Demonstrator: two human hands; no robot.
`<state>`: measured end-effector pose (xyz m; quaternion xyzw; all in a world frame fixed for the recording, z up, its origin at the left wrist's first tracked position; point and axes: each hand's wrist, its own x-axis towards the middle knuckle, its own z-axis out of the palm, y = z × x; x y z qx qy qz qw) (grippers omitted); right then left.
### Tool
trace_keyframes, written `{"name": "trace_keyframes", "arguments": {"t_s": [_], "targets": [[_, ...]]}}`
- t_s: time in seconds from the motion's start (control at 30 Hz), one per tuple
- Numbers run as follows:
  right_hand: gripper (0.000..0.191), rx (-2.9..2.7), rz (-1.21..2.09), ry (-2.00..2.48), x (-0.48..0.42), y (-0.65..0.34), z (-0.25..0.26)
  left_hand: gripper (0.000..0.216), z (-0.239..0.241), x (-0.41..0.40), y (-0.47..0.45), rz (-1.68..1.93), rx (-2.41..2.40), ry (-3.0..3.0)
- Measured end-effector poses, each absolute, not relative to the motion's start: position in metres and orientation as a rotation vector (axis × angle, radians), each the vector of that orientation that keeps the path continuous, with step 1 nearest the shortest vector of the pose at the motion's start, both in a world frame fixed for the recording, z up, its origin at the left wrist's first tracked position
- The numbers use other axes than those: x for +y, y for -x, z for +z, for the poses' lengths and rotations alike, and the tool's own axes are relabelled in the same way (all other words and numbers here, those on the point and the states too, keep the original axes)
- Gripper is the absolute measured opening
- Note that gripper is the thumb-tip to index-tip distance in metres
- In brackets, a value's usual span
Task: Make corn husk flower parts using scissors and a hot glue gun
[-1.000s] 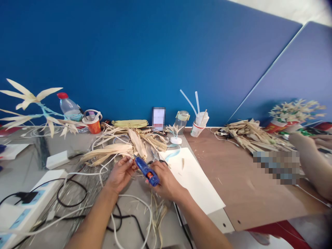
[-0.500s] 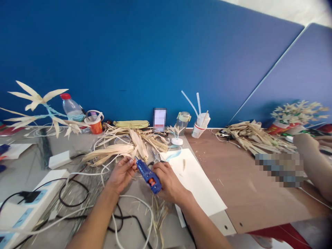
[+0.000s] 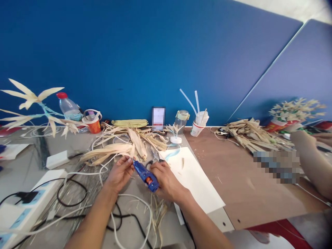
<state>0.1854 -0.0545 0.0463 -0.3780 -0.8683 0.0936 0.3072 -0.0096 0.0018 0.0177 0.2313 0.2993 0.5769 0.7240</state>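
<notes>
My right hand [image 3: 164, 178] is closed around a blue glue gun [image 3: 145, 175], its nozzle pointing up and left. At that nozzle, my left hand [image 3: 121, 172] pinches something too small to make out between thumb and fingers. Just beyond both hands lies a heap of dried corn husks [image 3: 116, 149]. A pair of scissors [image 3: 155, 155] rests behind my right hand, partly covered by it. White paper [image 3: 197, 186] with a husk scrap on it lies to the right of the glue gun.
A power strip [image 3: 31, 204] and looped cables fill the left. Husk flowers on a blue stem [image 3: 44, 109], a bottle [image 3: 67, 105], a phone [image 3: 158, 117] and a paper cup [image 3: 197, 128] line the blue partition. Another person's arm [image 3: 311, 162] reaches in at the right.
The view has shifted slightly, so everything sits a little further left and up. My hands keep the same hold, with the glue gun's nozzle still by my left fingertips.
</notes>
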Motion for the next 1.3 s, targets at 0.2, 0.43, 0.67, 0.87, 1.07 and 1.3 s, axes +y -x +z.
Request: {"name": "trace_keyframes", "arguments": {"t_s": [0.2, 0.43, 0.67, 0.87, 1.07, 1.3], "targets": [[0.011, -2.239, 0.318, 1.052, -0.0527, -0.1855, 0.048, 0.023, 0.0188, 0.0012, 0.0085, 1.271, 0.623, -0.543], [0.017, -2.216, 0.431, 1.035, -0.053, -0.1861, 0.0479, 0.025, 0.0186, 0.0019, 0.0086, 1.277, 0.646, -0.521], [0.018, -2.146, 0.466, 1.022, -0.0523, -0.1866, 0.0493, 0.022, 0.02, 0.0001, 0.0077, 1.255, 0.62, -0.555], [0.02, -2.183, 0.464, 1.039, -0.0529, -0.187, 0.0487, 0.024, 0.0201, 0.0011, 0.0076, 1.273, 0.65, -0.532], [0.018, -2.163, 0.46, 1.045, -0.0532, -0.1878, 0.0493, 0.022, 0.0187, 0.0007, 0.0081, 1.27, 0.632, -0.543], [0.019, -2.172, 0.483, 1.051, -0.0538, -0.1867, 0.0503, 0.022, 0.0186, 0.0009, 0.0085, 1.281, 0.639, -0.53]]}}
